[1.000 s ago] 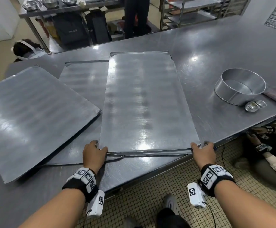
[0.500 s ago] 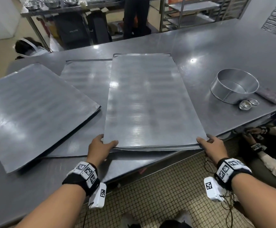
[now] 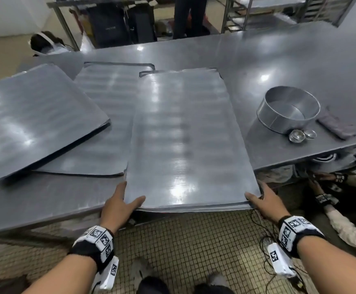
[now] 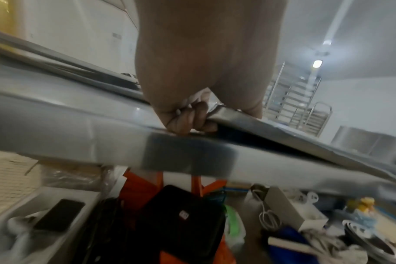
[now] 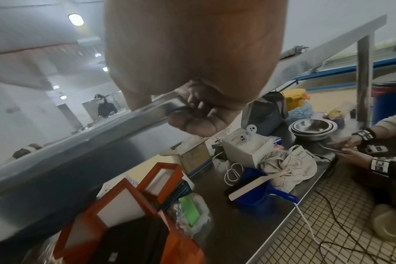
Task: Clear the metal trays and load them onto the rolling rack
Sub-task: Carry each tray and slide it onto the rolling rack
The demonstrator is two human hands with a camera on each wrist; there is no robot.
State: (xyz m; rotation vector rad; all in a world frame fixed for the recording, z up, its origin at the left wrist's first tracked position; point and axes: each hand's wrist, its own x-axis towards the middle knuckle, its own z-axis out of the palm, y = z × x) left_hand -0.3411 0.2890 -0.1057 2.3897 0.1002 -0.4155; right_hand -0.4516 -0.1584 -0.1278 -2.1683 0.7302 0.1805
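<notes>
The left hand (image 3: 119,205) grips the near left corner of the front metal tray (image 3: 185,141), thumb flat on top and fingers (image 4: 192,116) curled under the rim; the right hand (image 3: 265,202) takes the near right corner the same way, its grip pinching the edge with fingers (image 5: 199,123) curled beneath. The tray lies upside down on the steel bench (image 3: 278,58), its near edge jutting past the bench edge at 6 o'clock. At 10 o'clock from it a second tray (image 3: 107,115) lies flat, overlapped by a third tray (image 3: 35,115) at 9 o'clock that rests tilted on top of it. At 2 o'clock stands a round cake tin (image 3: 289,109), with two small metal cups (image 3: 302,134) touching its near side and a dark cloth (image 3: 336,126) just beside them. A rack (image 3: 264,11) stands beyond the bench at 1 o'clock.
</notes>
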